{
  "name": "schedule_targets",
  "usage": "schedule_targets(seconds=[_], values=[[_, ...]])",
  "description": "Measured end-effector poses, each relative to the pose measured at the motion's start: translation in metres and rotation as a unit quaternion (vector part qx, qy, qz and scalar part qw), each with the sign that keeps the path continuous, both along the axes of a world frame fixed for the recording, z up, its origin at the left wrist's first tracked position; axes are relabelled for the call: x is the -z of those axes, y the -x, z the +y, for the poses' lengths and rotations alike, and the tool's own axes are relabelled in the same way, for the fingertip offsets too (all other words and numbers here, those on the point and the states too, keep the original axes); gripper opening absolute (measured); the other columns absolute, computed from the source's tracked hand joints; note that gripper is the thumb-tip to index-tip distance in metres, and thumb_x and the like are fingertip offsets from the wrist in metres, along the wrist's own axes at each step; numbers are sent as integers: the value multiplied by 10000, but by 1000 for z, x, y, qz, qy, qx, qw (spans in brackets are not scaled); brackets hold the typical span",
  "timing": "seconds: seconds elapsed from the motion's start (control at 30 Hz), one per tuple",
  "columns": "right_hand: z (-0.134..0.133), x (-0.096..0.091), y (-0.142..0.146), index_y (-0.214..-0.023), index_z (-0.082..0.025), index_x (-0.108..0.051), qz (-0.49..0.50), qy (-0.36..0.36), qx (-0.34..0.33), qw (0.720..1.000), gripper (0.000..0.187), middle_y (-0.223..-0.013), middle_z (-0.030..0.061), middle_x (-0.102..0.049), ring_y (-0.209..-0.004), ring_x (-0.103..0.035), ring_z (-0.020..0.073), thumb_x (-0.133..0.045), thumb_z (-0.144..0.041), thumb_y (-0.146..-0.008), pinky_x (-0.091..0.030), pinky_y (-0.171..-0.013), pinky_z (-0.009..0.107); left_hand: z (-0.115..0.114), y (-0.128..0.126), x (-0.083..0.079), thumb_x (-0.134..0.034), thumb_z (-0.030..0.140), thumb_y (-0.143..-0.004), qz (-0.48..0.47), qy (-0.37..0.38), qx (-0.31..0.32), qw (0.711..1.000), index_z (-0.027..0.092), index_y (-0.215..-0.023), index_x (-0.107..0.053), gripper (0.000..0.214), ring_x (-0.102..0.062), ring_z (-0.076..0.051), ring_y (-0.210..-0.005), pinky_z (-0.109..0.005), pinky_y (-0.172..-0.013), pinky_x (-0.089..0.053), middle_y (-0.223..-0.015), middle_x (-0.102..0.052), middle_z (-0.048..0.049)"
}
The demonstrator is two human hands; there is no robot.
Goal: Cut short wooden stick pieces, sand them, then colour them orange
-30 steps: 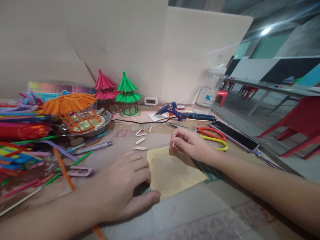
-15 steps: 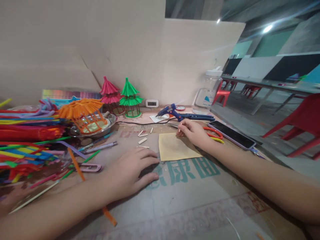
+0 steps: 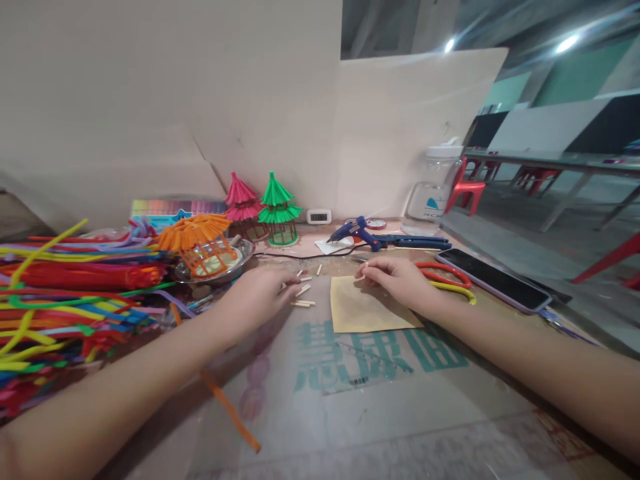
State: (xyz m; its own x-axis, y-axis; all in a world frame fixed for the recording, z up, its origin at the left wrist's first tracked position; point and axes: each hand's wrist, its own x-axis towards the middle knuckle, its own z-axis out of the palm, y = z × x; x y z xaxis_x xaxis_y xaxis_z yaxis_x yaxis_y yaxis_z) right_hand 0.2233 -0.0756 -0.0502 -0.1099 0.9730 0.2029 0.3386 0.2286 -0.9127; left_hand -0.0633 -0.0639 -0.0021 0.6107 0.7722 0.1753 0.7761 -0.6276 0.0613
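My left hand (image 3: 265, 293) hovers at the left of several short pale wooden stick pieces (image 3: 303, 290), its fingers curved and the thumb slightly apart from the forefinger. Nothing shows clearly between them. Over the far edge of a yellow square of sandpaper-like sheet (image 3: 375, 310), my right hand (image 3: 395, 277) pinches a short stick piece (image 3: 366, 265), of which only a pale tip shows. Scissors with red and yellow handles (image 3: 450, 277) lie beside the right wrist.
Bundles of coloured pipe cleaners (image 3: 85, 280) fill the left. An orange-roofed model (image 3: 200, 243) sits in a metal dish; pink (image 3: 243, 200) and green (image 3: 277, 207) models stand behind. Farther right are a glue gun (image 3: 357, 232), pliers (image 3: 413, 241), a phone (image 3: 493, 280) and a bottle (image 3: 433, 193).
My left hand has moved forward from the table beside the sheet to the stick pieces, and its fingers have curled. My right hand keeps its pinch over the sheet. The view has shifted slightly.
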Motion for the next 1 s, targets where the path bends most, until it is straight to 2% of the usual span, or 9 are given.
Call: schedule_targets(seconds=[0.13, 0.27, 0.43, 0.53, 0.6, 0.7, 0.77, 0.87, 1.0], values=[[-8, -2, 13, -820, -165, -750, 91, 66, -45, 993, 280, -770, 28, -717, -666, -643, 127, -761, -439, -765, -547, -654, 269, 11, -11, 4, -561, 286, -904, 22, 20, 3, 1000, 187, -823, -749, 227, -675, -234, -797, -296, -688, -448, -847, -761, -86], [-14, 2, 25, -880, -156, -736, 226, 151, -82, 959, 352, -714, 11, -713, -634, -646, 113, -864, -383, -643, -565, -705, 290, 12, -20, 11, -535, 231, -852, 38, 26, -13, 999, 177, -691, -708, 242, -626, -208, -647, -297, -599, -381, -718, -723, -87], [-14, 6, 26, -820, -167, -686, 231, 152, -83, 957, 332, -704, 17, -735, -608, -660, 117, -876, -351, -620, -565, -692, 293, 7, -23, 6, -513, 195, -827, 36, 6, -30, 999, 162, -617, -651, 254, -570, -192, -569, -313, -568, -337, -635, -669, -95], [-14, 7, 25, -811, -171, -690, 192, 128, -81, 970, 245, -745, 27, -742, -661, -681, 137, -810, -362, -715, -569, -717, 305, 1, -28, -6, -501, 198, -848, 9, -11, -30, 999, 162, -702, -667, 223, -593, -195, -618, -306, -576, -350, -710, -696, -87], [-16, 4, 25, -842, -176, -725, 113, 87, -73, 987, 166, -787, 38, -757, -726, -701, 162, -725, -338, -804, -567, -760, 322, -4, -35, -9, -526, 237, -863, -55, 29, -13, 998, 176, -791, -685, 185, -618, -178, -641, -279, -577, -388, -748, -716, -50], [-22, -5, 27, -857, -195, -774, -50, 6, -47, 998, 126, -864, 33, -783, -824, -711, 183, -660, -249, -856, -531, -813, 309, -9, -48, 5, -594, 345, -869, -227, 183, 35, 956, 182, -888, -692, 192, -666, -163, -653, -237, -570, -465, -755, -736, -19], [-26, -11, 29, -831, -207, -788, -132, -13, -47, 990, 136, -865, 12, -788, -831, -704, 178, -655, -202, -860, -508, -797, 279, -11, -55, 20, -599, 333, -862, -285, 223, 70, 930, 173, -896, -676, 181, -694, -164, -682, -232, -592, -506, -764, -744, -21], [-28, -14, 30, -817, -216, -793, -177, -9, -52, 983, 155, -835, -11, -786, -795, -694, 162, -654, -177, -873, -486, -743, 248, -12, -59, 39, -580, 265, -849, -295, 209, 86, 928, 171, -872, -663, 128, -696, -158, -702, -238, -631, -523, -772, -739, -16], [-27, -10, 28, -849, -212, -793, -155, -5, -48, 987, 144, -847, -9, -790, -793, -695, 162, -657, -187, -888, -481, -725, 245, -10, -58, 44, -634, 255, -835, -282, 142, 83, 945, 187, -808, -706, 102, -652, -180, -806, -295, -769, -480, -811, -729, -18]])
